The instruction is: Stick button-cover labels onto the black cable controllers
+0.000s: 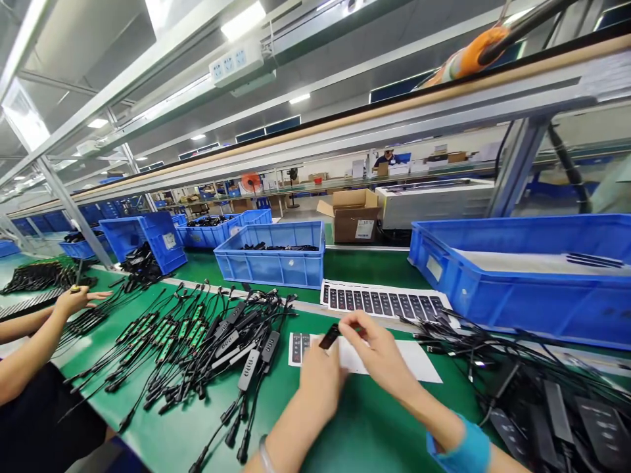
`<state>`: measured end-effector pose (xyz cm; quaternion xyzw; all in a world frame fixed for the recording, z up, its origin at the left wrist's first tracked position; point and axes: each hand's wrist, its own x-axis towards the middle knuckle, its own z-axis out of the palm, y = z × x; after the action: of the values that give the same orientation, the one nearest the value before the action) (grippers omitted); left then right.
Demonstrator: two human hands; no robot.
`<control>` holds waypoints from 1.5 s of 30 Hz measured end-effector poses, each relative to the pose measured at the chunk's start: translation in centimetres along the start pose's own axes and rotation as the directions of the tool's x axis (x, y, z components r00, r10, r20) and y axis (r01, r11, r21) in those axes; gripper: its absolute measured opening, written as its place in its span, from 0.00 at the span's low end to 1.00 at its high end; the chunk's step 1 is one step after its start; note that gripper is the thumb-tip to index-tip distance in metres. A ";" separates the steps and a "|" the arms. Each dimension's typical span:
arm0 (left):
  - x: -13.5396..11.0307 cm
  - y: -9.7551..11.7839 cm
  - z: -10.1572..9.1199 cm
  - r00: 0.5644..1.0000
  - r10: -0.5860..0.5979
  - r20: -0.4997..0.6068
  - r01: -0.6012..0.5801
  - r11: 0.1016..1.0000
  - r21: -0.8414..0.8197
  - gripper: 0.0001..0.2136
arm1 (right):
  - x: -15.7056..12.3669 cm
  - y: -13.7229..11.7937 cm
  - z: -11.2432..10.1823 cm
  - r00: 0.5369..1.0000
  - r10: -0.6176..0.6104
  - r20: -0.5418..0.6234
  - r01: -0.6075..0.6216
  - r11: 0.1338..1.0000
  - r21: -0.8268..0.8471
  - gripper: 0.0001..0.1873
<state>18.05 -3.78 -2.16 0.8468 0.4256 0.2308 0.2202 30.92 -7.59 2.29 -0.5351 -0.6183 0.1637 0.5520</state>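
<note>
Six or more blue bins (273, 263), strung upper left to right edge. One box (352, 220), centre top. Two label sheets (384, 302), centre. One loose label (329, 336), centre. One fan (251, 180). One socket strip (236, 62), top. Heaps of cables (197, 335), past counting.

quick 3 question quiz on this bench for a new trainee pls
1. Pick one: the small black sticker is held by A) the left hand and right hand together, B) a co-worker's hand, C) nobody.
2. True or false: the sticker sheet under the hands is full of stickers.
3. Fill in: the bin behind the cable pile is ___.
Key: 1 A. 2 false, it is mostly peeled bare. 3 blue.
</note>
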 end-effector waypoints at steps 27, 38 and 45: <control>-1.6 1.9 0.5 0.887 -0.259 0.381 0.414 0.085 -0.906 0.23 | -5.4 4.9 -3.7 0.915 0.400 -0.052 -0.317 0.794 0.518 0.20; -3.4 3.8 1.9 0.814 -0.048 0.579 0.580 -0.010 -0.815 0.30 | -6.3 5.6 -3.3 0.904 0.415 0.103 -0.414 0.789 0.454 0.19; -3.5 4.0 1.9 0.830 -0.032 0.558 0.557 -0.029 -0.830 0.32 | -6.4 5.0 -3.1 0.896 0.428 0.116 -0.431 0.776 0.461 0.19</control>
<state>19.76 -9.19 -2.16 0.3675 0.2712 0.2341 0.8582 34.82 -12.29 -3.92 -0.5094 -0.4221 0.4328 0.6124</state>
